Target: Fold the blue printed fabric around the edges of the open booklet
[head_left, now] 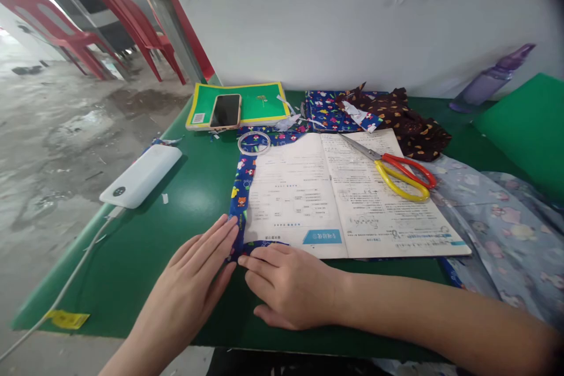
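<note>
An open book (295,188) with printed pages lies on the green table. A blue cartoon-print covering sheet (241,191) is folded over its left and lower left edges; I cannot tell whether it is cloth or paper. My left hand (194,273) rests with straight fingers against the folded strip near the lower left corner. Beside it, my right hand (293,285) presses its fingertips on the lower fold, thumb apart from the fingers. A roll of clear tape (254,143) sits on the upper left corner. Scissors (383,164) with red and yellow handles lie across the right page.
A phone (226,111) rests on a green book (262,103) at the back. Brown patterned scraps (414,123) and a light blue printed sheet (476,205) lie right. A white power bank (141,176) with a cable is left, a purple bottle (484,85) back right.
</note>
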`<state>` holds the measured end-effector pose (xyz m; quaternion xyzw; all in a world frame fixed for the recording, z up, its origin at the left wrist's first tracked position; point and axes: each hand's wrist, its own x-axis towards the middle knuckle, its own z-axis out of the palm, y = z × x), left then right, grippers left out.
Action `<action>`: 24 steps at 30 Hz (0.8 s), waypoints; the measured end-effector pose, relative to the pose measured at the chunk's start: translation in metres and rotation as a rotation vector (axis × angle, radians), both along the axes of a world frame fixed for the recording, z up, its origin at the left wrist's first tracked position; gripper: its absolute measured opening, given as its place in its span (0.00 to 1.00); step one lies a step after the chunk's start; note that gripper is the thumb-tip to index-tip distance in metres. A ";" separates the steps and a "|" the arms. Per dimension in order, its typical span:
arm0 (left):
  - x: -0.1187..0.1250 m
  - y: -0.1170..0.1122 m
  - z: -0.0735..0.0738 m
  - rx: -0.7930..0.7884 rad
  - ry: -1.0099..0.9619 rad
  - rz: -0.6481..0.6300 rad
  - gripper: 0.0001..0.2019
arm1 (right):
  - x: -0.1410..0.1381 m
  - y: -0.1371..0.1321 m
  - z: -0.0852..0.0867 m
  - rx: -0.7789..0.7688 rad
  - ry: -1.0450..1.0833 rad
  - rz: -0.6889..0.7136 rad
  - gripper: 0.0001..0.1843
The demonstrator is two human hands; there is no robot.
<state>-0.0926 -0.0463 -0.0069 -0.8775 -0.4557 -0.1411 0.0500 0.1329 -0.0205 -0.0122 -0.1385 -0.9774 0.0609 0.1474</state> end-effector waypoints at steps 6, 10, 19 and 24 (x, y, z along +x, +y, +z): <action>0.003 0.013 -0.017 -0.067 0.197 -0.014 0.35 | 0.001 -0.001 -0.001 -0.056 -0.002 0.011 0.27; 0.001 0.015 -0.022 -0.079 0.232 -0.030 0.39 | 0.003 0.001 0.003 -0.040 -0.021 0.037 0.25; 0.002 0.015 -0.021 -0.113 0.228 -0.031 0.42 | 0.019 0.000 0.015 -0.056 -0.071 0.022 0.25; 0.004 0.014 -0.018 -0.131 0.191 -0.042 0.42 | 0.047 0.004 0.031 0.031 -0.020 -0.087 0.23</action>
